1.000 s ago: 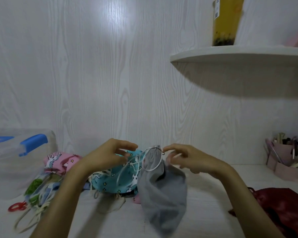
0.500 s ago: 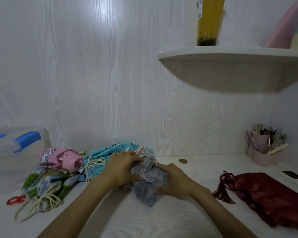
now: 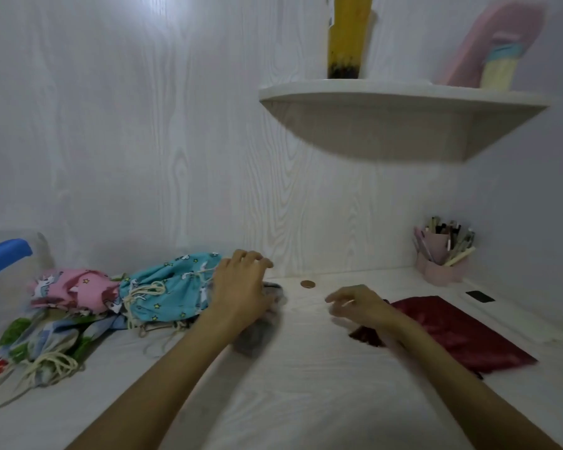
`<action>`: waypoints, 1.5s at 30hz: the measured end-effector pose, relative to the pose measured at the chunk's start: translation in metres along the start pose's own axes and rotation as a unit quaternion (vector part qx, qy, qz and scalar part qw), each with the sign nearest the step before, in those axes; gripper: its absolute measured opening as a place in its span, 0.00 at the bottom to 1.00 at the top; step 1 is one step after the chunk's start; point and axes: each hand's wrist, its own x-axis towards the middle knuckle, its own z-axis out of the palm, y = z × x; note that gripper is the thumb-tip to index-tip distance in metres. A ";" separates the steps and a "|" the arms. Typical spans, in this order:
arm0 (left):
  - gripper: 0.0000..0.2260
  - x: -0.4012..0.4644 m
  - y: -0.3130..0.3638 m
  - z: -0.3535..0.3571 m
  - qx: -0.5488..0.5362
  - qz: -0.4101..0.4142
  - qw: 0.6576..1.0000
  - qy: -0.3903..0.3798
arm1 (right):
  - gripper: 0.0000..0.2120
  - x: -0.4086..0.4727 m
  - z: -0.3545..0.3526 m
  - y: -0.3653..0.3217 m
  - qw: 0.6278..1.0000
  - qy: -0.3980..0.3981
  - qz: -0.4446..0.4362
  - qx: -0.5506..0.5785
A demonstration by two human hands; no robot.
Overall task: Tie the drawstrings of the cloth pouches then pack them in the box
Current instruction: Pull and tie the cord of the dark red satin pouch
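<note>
My left hand (image 3: pixel 241 289) rests on the grey pouch (image 3: pixel 257 332) on the desk (image 3: pixel 306 384), fingers loosely bent; whether it grips, I cannot tell. Right hand (image 3: pixel 361 305) hovers empty, loosely curled, beside the red pouch (image 3: pixel 462 329). Box (image 3: pixel 10 264) sits far left. Risk: loose cords (image 3: pixel 143 292) in the pile tangle and drag neighbours along.

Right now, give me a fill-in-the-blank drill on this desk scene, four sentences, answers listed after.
1. The left hand rests on the ____ pouch.
2. The right hand hovers beside the dark ____ pouch.
3. The blue star-print pouch lies next to a ____ unicorn-print pouch.
4. The pen holder stands under the wall ____.

Missing words: grey; red; pink; shelf
</note>
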 end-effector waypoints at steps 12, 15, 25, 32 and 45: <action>0.23 0.042 0.173 0.104 -0.244 0.136 0.933 -0.226 | 0.33 -0.070 -0.079 0.076 0.927 -0.069 0.214 -0.301; 0.18 0.043 0.176 0.122 -0.149 0.159 0.948 -0.233 | 0.26 -0.074 -0.075 0.076 0.947 -0.117 0.152 -0.257; 0.20 -0.037 0.060 0.072 -0.121 0.013 0.975 -0.184 | 0.38 -0.077 -0.025 0.069 0.997 -0.069 -0.017 -0.006; 0.13 -0.085 0.006 0.033 -0.288 -0.057 0.948 -0.120 | 0.18 -0.107 -0.041 0.067 0.999 0.004 -0.011 -0.049; 0.10 -0.068 0.000 0.051 -0.297 -0.094 0.930 -0.194 | 0.07 -0.091 -0.025 0.060 0.982 0.106 0.020 -0.153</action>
